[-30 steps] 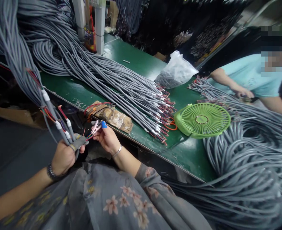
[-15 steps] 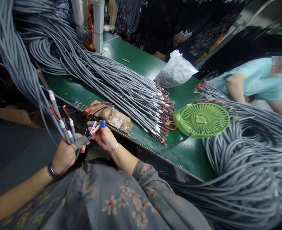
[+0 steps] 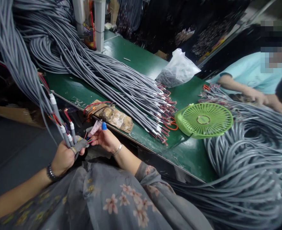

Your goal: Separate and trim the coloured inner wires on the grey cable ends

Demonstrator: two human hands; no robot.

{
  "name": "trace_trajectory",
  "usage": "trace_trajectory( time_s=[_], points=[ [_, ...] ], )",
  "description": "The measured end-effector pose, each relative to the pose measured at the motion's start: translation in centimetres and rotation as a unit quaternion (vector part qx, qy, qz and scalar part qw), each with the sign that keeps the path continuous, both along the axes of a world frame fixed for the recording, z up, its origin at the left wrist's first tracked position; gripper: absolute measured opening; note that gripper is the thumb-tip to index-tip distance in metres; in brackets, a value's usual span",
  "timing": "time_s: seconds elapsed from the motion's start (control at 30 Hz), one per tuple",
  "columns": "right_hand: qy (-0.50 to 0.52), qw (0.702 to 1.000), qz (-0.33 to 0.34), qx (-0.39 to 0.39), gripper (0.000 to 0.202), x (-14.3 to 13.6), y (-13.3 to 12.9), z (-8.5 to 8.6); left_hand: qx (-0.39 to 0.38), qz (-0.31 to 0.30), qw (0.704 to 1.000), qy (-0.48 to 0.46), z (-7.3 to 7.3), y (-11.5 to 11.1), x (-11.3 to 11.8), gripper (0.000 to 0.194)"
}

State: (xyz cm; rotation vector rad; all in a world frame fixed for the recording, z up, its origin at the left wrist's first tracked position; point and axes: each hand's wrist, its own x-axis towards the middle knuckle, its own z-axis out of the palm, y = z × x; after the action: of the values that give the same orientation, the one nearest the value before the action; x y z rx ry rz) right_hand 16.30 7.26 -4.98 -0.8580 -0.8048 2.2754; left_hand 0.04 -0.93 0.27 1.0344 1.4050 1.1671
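Note:
My left hand (image 3: pixel 65 156) is closed around several grey cables (image 3: pixel 65 136) with white collars near their ends. A grey covering wraps its thumb. Thin coloured wires (image 3: pixel 90 139) fan out from a cable end just past that thumb. My right hand (image 3: pixel 107 139) is beside these wires, fingertips touching or very near their ends. A blue cover (image 3: pixel 104 126) caps its raised thumb, and a pale pink wrap (image 3: pixel 95 128) appears to sit on its index finger. Its fingers look extended and apart, with nothing plainly gripped.
On the green table (image 3: pixel 136 68) lies a long bundle of grey cables (image 3: pixel 102 70). A wooden block (image 3: pixel 118 118) sits at the near edge. A green fan (image 3: pixel 203 119), a plastic bag (image 3: pixel 178 68) and coiled cables (image 3: pixel 246 153) are further right. A co-worker's hand (image 3: pixel 256 95) touches cables.
My right fingers have shifted slightly and the pink wrap shows more broadly. The wires point more toward my right fingers. At the right, the co-worker's arms have moved forward over the cables.

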Motion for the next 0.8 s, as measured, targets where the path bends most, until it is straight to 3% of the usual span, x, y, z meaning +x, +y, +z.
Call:
trace_trajectory(
  time_s=[0.1,0.2,0.33,0.53,0.6,0.8],
  points=[
    [-0.008,0.996,0.086,0.032,0.066,1.3,0.0,0.0,0.006,-0.018,0.999,0.032,0.0,-0.4,-0.4,0.049],
    [-0.028,0.990,0.118,0.069,0.058,1.9,-0.1,0.2,0.013,-0.044,0.997,0.069,0.0,-0.7,-0.7,0.049],
    [-0.067,0.987,0.101,0.103,0.051,1.6,-0.4,1.0,0.002,-0.093,0.991,0.100,-0.3,-0.6,-1.1,0.046],
    [-0.105,0.972,0.079,0.194,0.056,1.1,-1.2,1.5,-0.062,-0.184,0.977,0.090,-0.7,0.1,-1.7,0.040],
    [-0.111,0.971,0.061,0.203,0.057,1.3,-1.4,1.3,-0.069,-0.168,0.981,0.073,-0.8,0.0,-1.8,0.036],
    [-0.084,0.989,0.023,0.119,0.066,1.7,-2.9,0.4,-0.040,-0.020,0.998,0.048,-1.4,-0.4,-1.3,0.046]
  ],
)
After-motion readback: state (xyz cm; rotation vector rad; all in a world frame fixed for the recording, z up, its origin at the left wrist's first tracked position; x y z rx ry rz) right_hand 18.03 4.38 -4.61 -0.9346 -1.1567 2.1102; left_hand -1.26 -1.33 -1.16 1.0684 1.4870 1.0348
